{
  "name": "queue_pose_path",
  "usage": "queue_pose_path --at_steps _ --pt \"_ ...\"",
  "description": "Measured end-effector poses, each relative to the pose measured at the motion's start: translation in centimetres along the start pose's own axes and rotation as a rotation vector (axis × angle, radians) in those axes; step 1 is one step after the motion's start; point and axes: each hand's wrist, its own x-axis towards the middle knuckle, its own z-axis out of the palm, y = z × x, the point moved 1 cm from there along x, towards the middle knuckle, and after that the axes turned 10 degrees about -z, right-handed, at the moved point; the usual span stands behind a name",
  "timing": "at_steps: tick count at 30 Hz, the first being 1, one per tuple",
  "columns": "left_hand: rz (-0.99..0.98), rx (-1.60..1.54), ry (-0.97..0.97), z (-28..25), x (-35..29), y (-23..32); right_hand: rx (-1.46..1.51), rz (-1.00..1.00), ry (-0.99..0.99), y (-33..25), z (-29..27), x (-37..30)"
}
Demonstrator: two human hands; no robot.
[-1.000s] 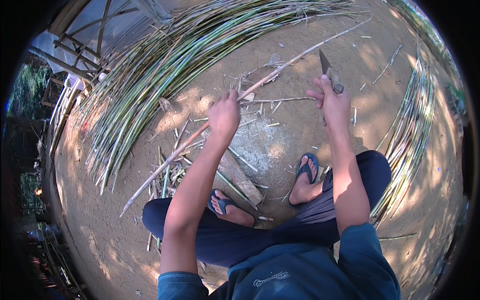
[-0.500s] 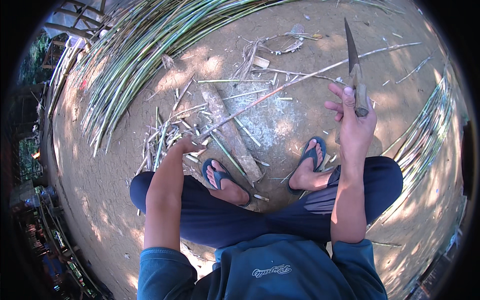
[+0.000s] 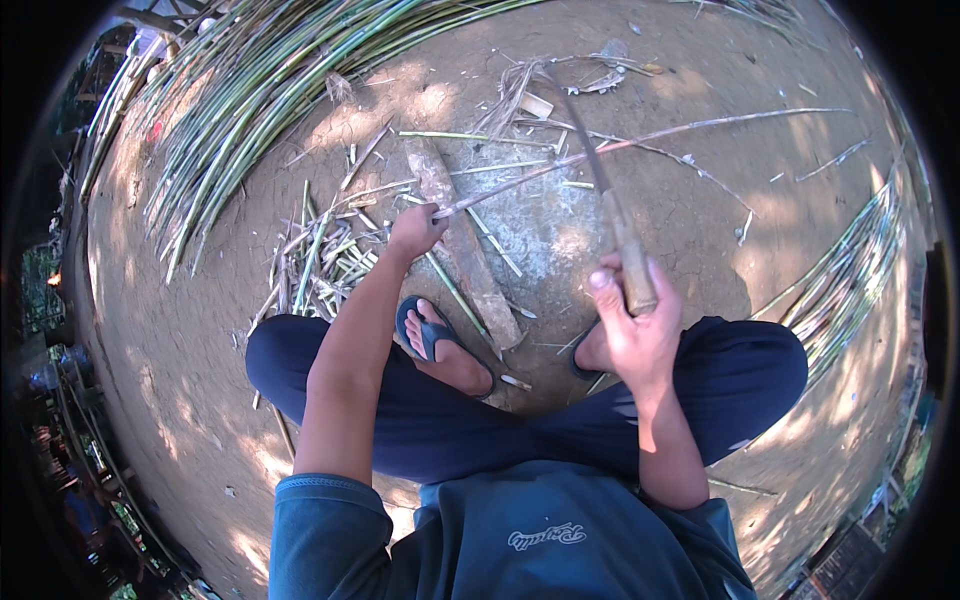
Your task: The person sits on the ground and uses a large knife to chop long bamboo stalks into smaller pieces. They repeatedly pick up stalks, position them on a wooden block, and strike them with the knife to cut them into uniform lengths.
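Observation:
My left hand (image 3: 418,230) is closed round the near end of a long, thin cane stalk (image 3: 508,184). From there the stalk slants away to the far right above the ground. In my right hand (image 3: 643,325) is a long-bladed knife (image 3: 628,245), its wooden handle gripped by the fingers and thumb. The dark blade points up and to the left, crossing the stalk in the view; whether they touch I cannot tell. Below the stalk a worn wooden board (image 3: 482,285) lies on the ground between my feet.
Cut stalk pieces (image 3: 325,255) are heaped left of the board. A large pile of green stalks (image 3: 260,110) spreads at the far left, and another bundle (image 3: 850,265) lies at the right. Dry fibres (image 3: 515,90) lie beyond the board. My sandalled left foot (image 3: 440,340) is beside it.
My right hand has brought the knife left and nearer, its blade now tilting leftward across the stalk. My left hand has moved up and right, toward the board, still holding the stalk.

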Motion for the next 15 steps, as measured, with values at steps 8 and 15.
queue_pose_path --at_steps 8,15 --pt "-0.027 0.063 -0.028 -2.3 -2.2 5.1 -0.008 0.14 -0.169 3.3 3.1 -9.3" --pt "0.022 0.084 -0.01 -1.6 -2.3 6.5 -0.1 0.093 -0.208 3.9 2.4 -11.9"
